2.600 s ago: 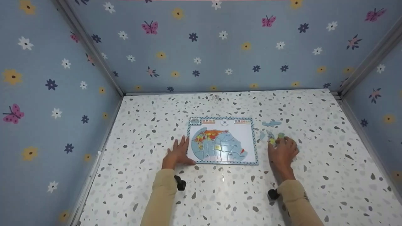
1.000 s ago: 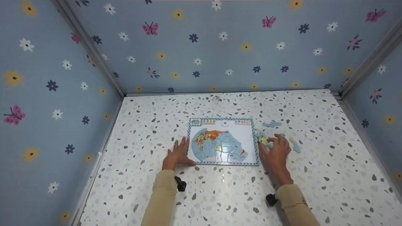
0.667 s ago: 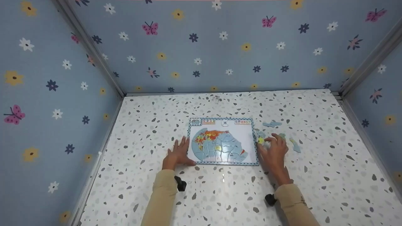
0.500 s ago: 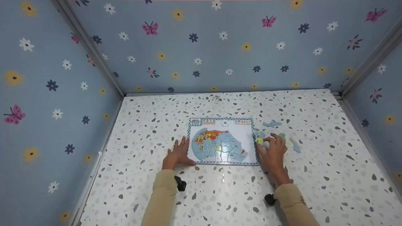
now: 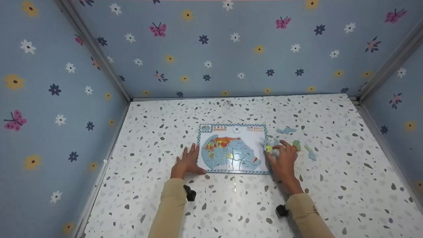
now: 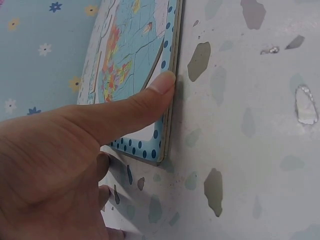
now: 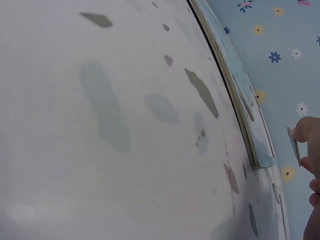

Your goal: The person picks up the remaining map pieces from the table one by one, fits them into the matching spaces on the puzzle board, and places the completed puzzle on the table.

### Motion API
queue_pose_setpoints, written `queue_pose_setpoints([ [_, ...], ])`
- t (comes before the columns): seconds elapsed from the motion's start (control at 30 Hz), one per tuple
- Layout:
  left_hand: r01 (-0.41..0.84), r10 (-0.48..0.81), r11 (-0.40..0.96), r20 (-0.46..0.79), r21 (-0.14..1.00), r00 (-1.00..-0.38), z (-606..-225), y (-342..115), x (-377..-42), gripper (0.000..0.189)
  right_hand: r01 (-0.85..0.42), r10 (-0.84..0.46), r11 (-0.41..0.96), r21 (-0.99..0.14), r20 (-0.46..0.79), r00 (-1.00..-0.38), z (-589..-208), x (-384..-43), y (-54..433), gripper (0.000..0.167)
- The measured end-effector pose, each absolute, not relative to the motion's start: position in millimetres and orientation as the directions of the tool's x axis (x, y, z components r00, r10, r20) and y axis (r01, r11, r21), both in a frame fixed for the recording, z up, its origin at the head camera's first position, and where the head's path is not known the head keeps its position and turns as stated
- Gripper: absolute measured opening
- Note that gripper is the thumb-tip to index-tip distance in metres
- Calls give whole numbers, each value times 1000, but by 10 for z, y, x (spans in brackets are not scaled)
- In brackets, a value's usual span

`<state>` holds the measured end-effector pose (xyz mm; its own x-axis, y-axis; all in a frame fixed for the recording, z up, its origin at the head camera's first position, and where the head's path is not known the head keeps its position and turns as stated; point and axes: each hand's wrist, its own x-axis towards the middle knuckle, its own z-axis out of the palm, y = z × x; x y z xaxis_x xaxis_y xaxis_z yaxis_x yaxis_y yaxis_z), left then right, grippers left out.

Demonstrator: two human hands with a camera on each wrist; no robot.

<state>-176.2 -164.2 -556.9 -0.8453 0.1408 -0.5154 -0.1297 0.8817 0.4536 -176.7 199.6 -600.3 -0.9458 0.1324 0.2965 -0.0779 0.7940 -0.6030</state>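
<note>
A world-map jigsaw puzzle board (image 5: 257, 139) with a dotted blue border lies on the table, its left and lower map pieces fitted in. My left hand (image 5: 188, 162) rests at the board's left side with fingers spread; in the left wrist view its thumb (image 6: 142, 107) lies across the border near the corner. Over the board's right edge, my right hand (image 5: 285, 161) pinches a yellow and light-blue puzzle piece (image 5: 268, 148) between thumb and forefinger. The right wrist view catches that puzzle piece (image 7: 294, 146) edge-on, raised above the board.
Loose puzzle pieces lie right of the board: a long blue one (image 5: 286, 131), a green one (image 5: 296, 144) beside the right hand, and a blue and yellow one (image 5: 310, 154). Flowered blue panels (image 5: 224, 49) enclose the speckled table (image 5: 231, 205) at back and sides.
From among the loose pieces, my right hand has moved left with the yellow and light-blue puzzle piece, which now overlaps the board's right border. My left hand has stayed in place.
</note>
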Motion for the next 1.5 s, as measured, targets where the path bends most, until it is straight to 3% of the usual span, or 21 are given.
queue_pose_setpoints([
  [0.97, -129, 151, 871, -507, 474, -848, -5553, -1649, -1739, 113, -161, 18, 746, -646, 261, -965, -6075, -1745, 1892, 31],
  [1.5, -122, 146, 877, -499, 464, -854, -5577, -1641, -1748, 113, -117, -12, 743, -659, 161, -987, -6081, -1754, 1851, 30],
])
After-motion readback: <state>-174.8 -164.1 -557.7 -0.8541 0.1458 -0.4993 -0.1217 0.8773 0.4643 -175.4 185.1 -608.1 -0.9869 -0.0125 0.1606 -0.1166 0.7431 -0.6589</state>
